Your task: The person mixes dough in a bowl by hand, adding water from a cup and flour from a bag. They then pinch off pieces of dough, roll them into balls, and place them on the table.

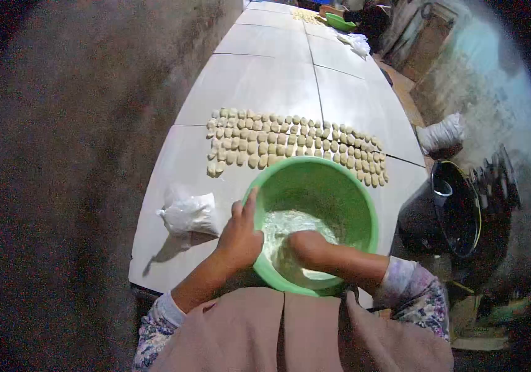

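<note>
A big green basin (pixel 372 217) stands at the near edge of the white tiled table (pixel 259 80), with a whitish, flour-like material (pixel 287 224) at its bottom. My left hand (pixel 241 232) grips the basin's left rim, fingers along the outside and top edge. Down inside the basin is my right hand (pixel 309 248), its fingers hidden in the whitish material. Beyond the basin, several rows of small pale dough-like pieces (pixel 265 136) lie across the table. A knotted plastic bag of white powder (pixel 190 212) sits left of my left hand.
A black bucket (pixel 417 217) stands right of the table, below a white sack (pixel 442 133). At the far end a person in dark clothing (pixel 374 25) is beside another green basin (pixel 340 23), a plastic bag (pixel 356 43) and more pale pieces (pixel 307 16).
</note>
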Demonstrator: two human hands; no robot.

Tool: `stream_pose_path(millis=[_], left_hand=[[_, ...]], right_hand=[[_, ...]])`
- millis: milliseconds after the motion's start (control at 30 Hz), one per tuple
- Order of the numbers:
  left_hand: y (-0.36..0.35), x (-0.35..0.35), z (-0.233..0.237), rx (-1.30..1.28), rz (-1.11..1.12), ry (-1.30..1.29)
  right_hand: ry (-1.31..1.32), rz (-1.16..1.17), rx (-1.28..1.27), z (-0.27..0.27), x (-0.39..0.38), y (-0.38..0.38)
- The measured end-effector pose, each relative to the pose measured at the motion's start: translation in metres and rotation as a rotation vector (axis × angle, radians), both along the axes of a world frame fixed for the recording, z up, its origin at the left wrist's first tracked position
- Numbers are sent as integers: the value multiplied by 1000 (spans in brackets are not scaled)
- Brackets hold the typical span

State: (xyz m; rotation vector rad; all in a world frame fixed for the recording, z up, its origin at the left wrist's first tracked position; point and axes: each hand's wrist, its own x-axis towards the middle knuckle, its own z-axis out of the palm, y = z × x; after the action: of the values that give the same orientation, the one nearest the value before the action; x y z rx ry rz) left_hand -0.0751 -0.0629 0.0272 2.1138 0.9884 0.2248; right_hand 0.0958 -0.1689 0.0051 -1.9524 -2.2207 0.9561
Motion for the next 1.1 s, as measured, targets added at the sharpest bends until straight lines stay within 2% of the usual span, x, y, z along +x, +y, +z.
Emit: stream_pose_path(millis=[67, 100, 133, 200, 233, 267, 367, 400, 433, 567, 633, 667, 733, 767, 833, 867, 933, 967, 1000, 1033, 1067, 1100], left_hand=[[0, -2, -9, 77, -31, -7], [-1, -3, -7, 73, -32, 3], [0, -3, -5, 70, -31, 7], [2, 1, 0, 8, -35, 56], [2, 2, 3, -8, -24, 64], [2, 2, 3, -10, -24, 64], [2, -2, -5, 27, -28, 39], [3, -2, -5, 25, -26, 36], [5, -2, -5, 36, -35, 24], [6, -4, -2, 10, -31, -38], [6, -4, -5, 12, -15, -66], [6, -3, -6, 10, -18, -67], [7, -1, -6, 42, -17, -93], [6, 0, -6, 19, 0, -123], [5, 1, -5, 39, 10, -148], [3, 0, -6, 52, 23, -169], [3, 1, -16, 132, 32, -181], [4, 1, -15, 111, 26, -196], [5, 3, -11, 92, 21, -213], [6, 4, -4, 29, 20, -109], [6, 4, -3, 32, 17, -109], [7, 4, -4, 39, 4, -98]], right_hand=[[-238, -217, -33, 21, -7, 21], [-197, -222, 123, 9, 2, 26], [-194, -220, 120, -4, 6, 31], [145, -25, -15, -18, 13, 38], [239, -109, -100, -37, 2, 34], [273, 32, 134, -44, -4, 17], [120, 174, -105, -30, -10, 0], [65, 240, -166, -10, -12, -2], [74, 164, -260, 15, -11, -7], [-73, 114, -160, -6, 24, -37], [-290, -64, -245, -4, 45, -35], [-367, -21, -93, -13, 58, -37], [-304, -204, 2, -21, 72, -34], [-306, -209, 2, -20, 72, -34], [-97, -105, -79, -20, 68, -28], [-95, -106, -76, -22, 56, -27], [50, 78, -54, -26, 23, -26], [49, 71, -52, -28, 12, -19], [37, 29, -97, -29, 4, -12], [24, -10, -141, -29, -2, -6], [129, -30, -5, -17, -7, -2], [197, -167, -34, -29, -9, 4]])
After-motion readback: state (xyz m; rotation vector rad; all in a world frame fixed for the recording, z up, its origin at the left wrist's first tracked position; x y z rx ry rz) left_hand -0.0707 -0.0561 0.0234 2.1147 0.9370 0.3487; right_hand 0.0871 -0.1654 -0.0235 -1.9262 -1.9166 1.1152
